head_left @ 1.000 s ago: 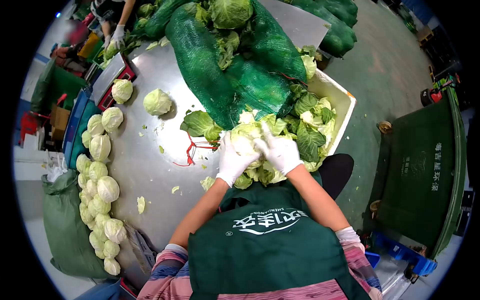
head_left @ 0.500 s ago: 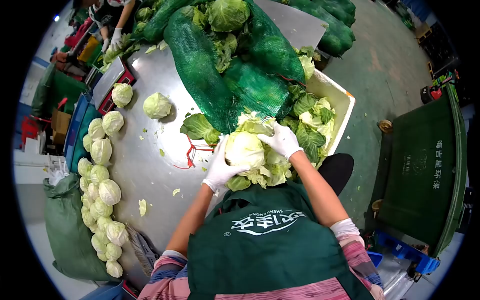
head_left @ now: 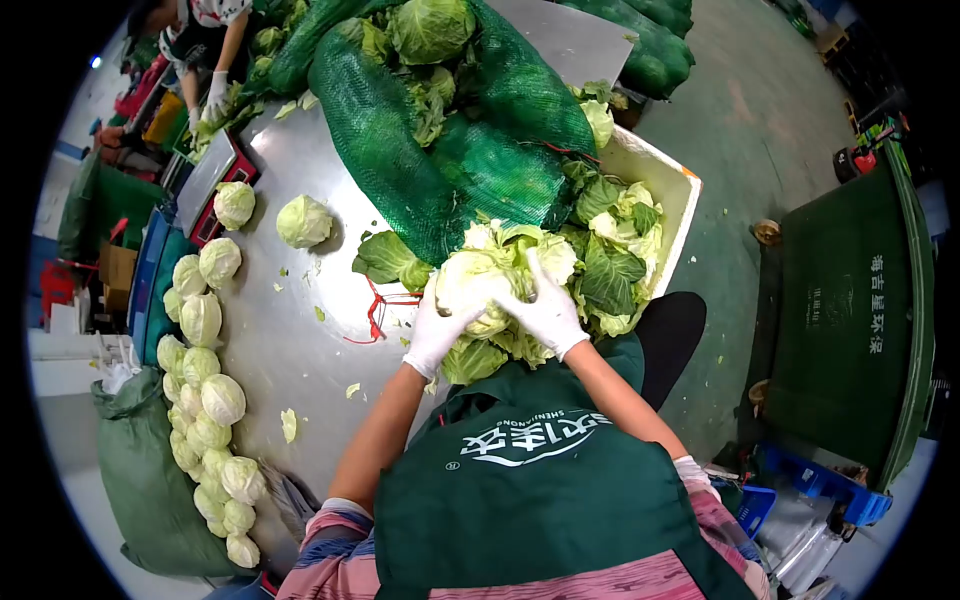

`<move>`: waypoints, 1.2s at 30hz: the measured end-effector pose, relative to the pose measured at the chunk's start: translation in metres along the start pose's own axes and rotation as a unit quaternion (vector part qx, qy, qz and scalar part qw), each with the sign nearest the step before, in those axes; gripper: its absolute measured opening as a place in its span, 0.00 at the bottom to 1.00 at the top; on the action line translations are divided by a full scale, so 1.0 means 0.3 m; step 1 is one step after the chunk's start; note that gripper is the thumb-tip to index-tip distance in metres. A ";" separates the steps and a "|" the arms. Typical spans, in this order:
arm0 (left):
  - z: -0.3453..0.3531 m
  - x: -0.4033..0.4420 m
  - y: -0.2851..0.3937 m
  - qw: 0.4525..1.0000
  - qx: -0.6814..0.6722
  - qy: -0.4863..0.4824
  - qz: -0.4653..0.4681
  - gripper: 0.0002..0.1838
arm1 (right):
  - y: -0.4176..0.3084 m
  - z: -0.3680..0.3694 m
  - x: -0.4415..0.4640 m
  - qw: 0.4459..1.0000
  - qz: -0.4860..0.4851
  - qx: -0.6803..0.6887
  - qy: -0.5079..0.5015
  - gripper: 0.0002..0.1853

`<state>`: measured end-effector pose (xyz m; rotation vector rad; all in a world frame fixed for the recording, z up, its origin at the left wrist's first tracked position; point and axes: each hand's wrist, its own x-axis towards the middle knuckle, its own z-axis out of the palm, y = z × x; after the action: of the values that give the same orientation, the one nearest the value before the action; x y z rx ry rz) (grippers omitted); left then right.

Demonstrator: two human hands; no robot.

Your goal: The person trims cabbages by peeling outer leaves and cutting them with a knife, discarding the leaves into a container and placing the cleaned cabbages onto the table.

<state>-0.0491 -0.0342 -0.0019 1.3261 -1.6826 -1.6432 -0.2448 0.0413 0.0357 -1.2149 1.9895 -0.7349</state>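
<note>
A pale, partly stripped cabbage (head_left: 470,279) sits at the table edge in front of my apron. White-gloved, my left hand (head_left: 438,332) cups its left and near side. From the right, my right hand (head_left: 550,314), gloved too, presses on it with the thumb across the near side and fingers along the far right. Loose cabbage leaves (head_left: 545,250) lie behind and beside the head, partly under my right hand. Just beyond is a green mesh sack (head_left: 500,175) with more cabbages in its mouth. A red tie string (head_left: 377,310) lies left of my left hand.
Trimmed cabbages (head_left: 222,400) line the table's left edge. A white foam box (head_left: 680,215) full of leaves stands to the right. A scale (head_left: 215,180) and a co-worker's gloved hand (head_left: 217,95) are at upper left. A large green bin (head_left: 840,320) stands far right.
My right hand has come down and left round the cabbage, nearer my left hand. The cabbage has shifted slightly left. The whole view has moved a little with my head.
</note>
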 end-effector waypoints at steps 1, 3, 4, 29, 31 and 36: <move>0.014 0.008 -0.009 0.998 0.051 0.030 0.016 0.50 | -0.014 0.014 -0.010 0.999 0.028 -0.021 -0.017 0.57; 0.018 0.048 -0.043 0.999 0.025 0.041 0.004 0.50 | -0.099 -0.004 -0.047 0.997 0.064 -0.033 -0.037 0.58; 0.020 0.058 -0.063 0.999 -0.002 0.053 -0.010 0.50 | -0.099 0.014 -0.048 0.996 0.068 -0.033 -0.039 0.58; 0.053 0.026 0.146 0.957 0.268 0.097 0.062 0.63 | 0.090 0.172 -0.081 0.990 0.096 0.102 0.013 0.41; -0.024 0.105 0.057 0.979 0.186 0.077 0.041 0.60 | 0.086 0.142 -0.048 0.995 0.082 0.065 0.002 0.37; -0.115 0.133 0.066 0.988 -0.119 0.061 -0.081 0.51 | 0.194 0.029 0.065 0.960 0.094 0.219 0.143 0.22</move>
<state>-0.0442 -0.0888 0.0113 1.4419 -1.2923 -1.7519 -0.2748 0.0461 -0.0182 -0.6775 1.9852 -1.2293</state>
